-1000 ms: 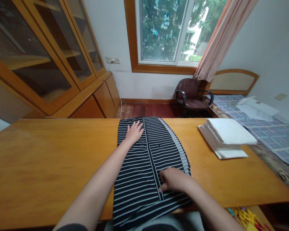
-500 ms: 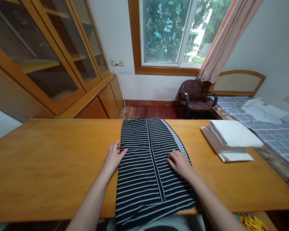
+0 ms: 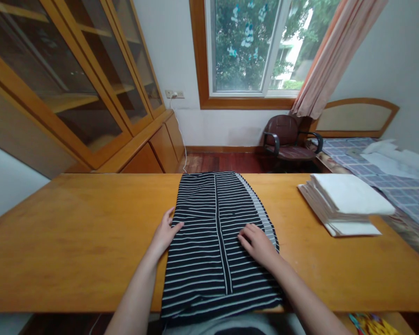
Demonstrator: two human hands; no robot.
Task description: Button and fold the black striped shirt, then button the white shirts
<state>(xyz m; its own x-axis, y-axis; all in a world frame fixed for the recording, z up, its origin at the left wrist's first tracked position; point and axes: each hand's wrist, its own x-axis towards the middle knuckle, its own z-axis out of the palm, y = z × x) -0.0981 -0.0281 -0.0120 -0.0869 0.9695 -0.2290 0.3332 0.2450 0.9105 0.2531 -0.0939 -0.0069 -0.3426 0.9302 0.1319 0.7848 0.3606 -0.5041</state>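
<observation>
A black garment with thin white stripes [image 3: 212, 232] lies flat down the middle of a wooden table [image 3: 73, 232], its near end hanging over the front edge. My left hand [image 3: 165, 231] rests at the garment's left edge, fingers stretched out, thumb on the cloth. My right hand [image 3: 258, 242] lies flat on the right half of the garment, fingers apart and pointing left. Neither hand holds anything.
A stack of folded white cloths [image 3: 345, 202] sits on the table's right side. Beyond the table stand a dark armchair [image 3: 286, 139], a wooden glass-door cabinet [image 3: 84, 93] at the left and a bed [image 3: 387, 172] with a checked cover at the right.
My left hand came back from the garment's far end to its left edge. My right hand moved from the near centre seam up onto the right half. The view shifted slightly left.
</observation>
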